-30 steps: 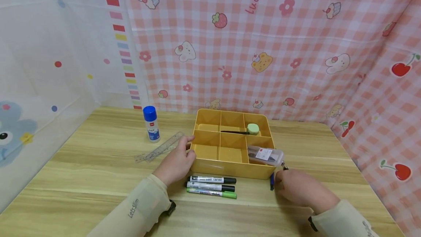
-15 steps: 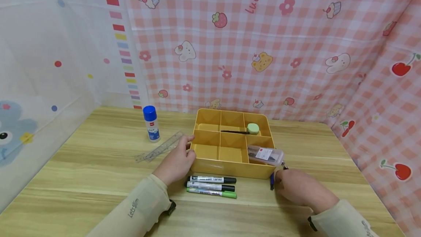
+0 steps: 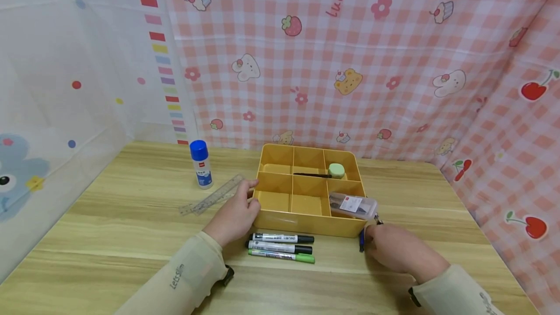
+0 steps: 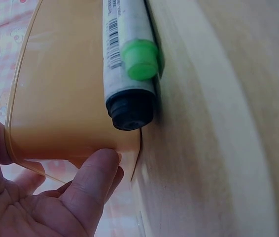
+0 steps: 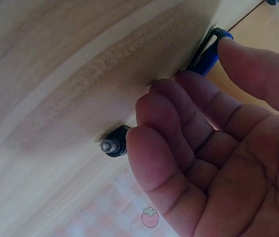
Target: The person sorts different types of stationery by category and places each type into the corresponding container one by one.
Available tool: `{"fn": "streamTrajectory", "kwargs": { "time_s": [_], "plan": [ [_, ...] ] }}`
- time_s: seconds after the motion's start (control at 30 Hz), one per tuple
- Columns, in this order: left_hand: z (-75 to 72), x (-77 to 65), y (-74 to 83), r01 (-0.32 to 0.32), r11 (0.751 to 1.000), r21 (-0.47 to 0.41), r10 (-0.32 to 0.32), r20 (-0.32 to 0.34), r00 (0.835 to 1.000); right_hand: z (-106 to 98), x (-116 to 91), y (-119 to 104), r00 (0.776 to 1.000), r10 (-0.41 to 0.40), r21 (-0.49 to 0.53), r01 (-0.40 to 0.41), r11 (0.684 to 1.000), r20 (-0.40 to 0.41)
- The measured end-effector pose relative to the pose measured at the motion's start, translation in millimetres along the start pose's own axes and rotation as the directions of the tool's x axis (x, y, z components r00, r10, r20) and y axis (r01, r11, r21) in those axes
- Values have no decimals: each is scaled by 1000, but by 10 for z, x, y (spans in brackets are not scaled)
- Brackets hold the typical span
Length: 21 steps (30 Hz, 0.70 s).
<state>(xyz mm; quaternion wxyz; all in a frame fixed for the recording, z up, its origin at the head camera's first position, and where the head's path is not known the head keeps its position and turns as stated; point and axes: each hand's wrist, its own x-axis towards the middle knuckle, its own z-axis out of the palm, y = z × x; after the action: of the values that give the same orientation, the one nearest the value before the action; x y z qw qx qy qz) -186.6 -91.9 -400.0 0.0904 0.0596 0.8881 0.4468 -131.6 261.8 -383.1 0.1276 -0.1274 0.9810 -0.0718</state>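
Note:
My left hand [image 3: 236, 210] holds the left end of a yellow six-compartment organizer box [image 3: 271, 223], thumb near the rim and fingers against the outside. Low by the box's front right corner, my right hand [image 3: 402, 247] grips a pen [image 5: 206, 59] with a blue body part and a dark clip. In the right wrist view its thumb is at the blue end and the other fingers curl along the tabletop. A black end with a pale tip [image 5: 112, 144] shows past the fingertips; the fingers hide what lies between.
Two black-capped markers [image 3: 280, 247] and a green marker [image 3: 280, 255] lie before the box. A glue bottle [image 3: 202, 166] stands left near clear rulers [image 3: 214, 197]. The box holds a clear case [image 3: 352, 205], a green round-cornered item [image 3: 336, 170] and a black stick [image 3: 311, 175].

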Motion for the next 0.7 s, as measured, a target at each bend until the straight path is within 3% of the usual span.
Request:
{"fn": "streamTrajectory", "kwargs": {
  "time_s": [0.7],
  "plan": [
    [2, -1, -10, -8, 1000, 10, 8, -2, 1000, 37, 2, -5, 1000, 4, 19, -4, 1000, -14]
  ]
}}
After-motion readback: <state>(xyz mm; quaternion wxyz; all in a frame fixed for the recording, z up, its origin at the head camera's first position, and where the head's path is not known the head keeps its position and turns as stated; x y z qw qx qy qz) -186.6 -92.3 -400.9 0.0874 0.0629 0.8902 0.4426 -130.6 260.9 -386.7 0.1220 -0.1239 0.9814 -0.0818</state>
